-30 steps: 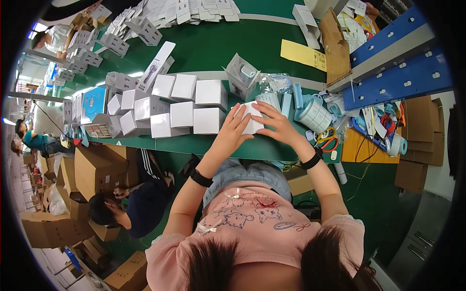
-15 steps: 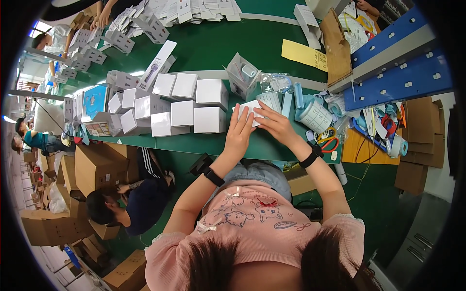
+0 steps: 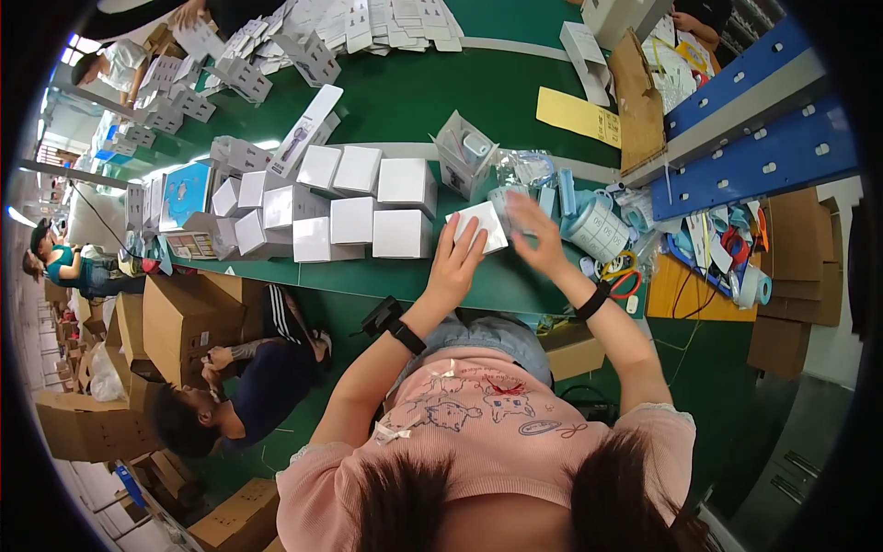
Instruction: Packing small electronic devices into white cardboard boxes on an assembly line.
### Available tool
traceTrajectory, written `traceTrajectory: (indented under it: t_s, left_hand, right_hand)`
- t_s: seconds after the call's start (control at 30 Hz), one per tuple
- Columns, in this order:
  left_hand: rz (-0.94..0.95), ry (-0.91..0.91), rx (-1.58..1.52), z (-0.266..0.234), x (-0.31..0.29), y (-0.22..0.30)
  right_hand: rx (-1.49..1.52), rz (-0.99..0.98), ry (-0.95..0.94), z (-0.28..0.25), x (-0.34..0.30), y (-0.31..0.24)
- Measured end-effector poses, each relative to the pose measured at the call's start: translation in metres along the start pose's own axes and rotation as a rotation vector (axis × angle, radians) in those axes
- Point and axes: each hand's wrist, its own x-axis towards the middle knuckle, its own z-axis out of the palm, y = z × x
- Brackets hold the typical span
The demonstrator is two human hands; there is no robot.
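Note:
A small white box [image 3: 485,226] lies on the green table in front of me. My left hand [image 3: 457,259] holds its left side, with long fingers laid over the edge and top; the thumb is hidden. Just right of the box, my right hand [image 3: 543,241] is lifted away from it with its fingers outstretched, their tips smeared by motion. A roll of printed labels [image 3: 600,230] lies beyond that hand, to the right. Nearest on the left are two rows of closed white boxes [image 3: 402,234]. Behind the held box stands an open carton [image 3: 464,152] with a light-coloured device inside.
Scissors [image 3: 627,283] with red handles lie by the label roll, near the blue tray of tools [image 3: 713,258]. A yellow card [image 3: 578,116] and a blue perforated metal beam [image 3: 754,156] are at the right. A co-worker [image 3: 248,391] crouches by cardboard boxes [image 3: 191,317] at the left.
My right hand has come off the white box and moved right. The left hand stays on the box, whose top is now more exposed. The crouching co-worker's head and hands have shifted.

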Motion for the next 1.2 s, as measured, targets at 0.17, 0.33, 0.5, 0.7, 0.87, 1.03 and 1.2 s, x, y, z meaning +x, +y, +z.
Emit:
traceTrajectory:
  t_s: [0.17,0.33,0.5,0.7,0.87,1.03,1.2]
  left_hand:
    - [-0.008,-0.010,0.034,-0.007,0.002,-0.002]
    - [0.026,-0.018,0.018,-0.018,0.001,0.003]
    - [-0.026,-0.057,-0.116,-0.079,0.026,0.038]
    - [-0.497,0.156,-0.295,-0.224,0.121,0.043]
    - [0.101,0.095,0.153,-0.230,0.203,-0.056]
    - [0.297,-0.208,0.187,-0.166,0.212,-0.174]
    - [0.208,-0.371,0.168,-0.141,0.173,-0.245]
  right_hand:
    - [0.130,0.267,0.249,0.015,0.067,0.020]
    - [0.210,0.273,0.083,0.036,0.090,0.041]
    - [0.457,0.421,0.139,0.043,0.096,0.040]
    - [0.529,0.454,0.536,0.007,0.098,0.018]
    - [0.566,0.493,0.658,-0.020,0.094,-0.006]
    - [0.485,0.471,0.773,-0.026,0.083,-0.008]
    - [0.487,0.501,0.831,-0.021,0.083,-0.010]
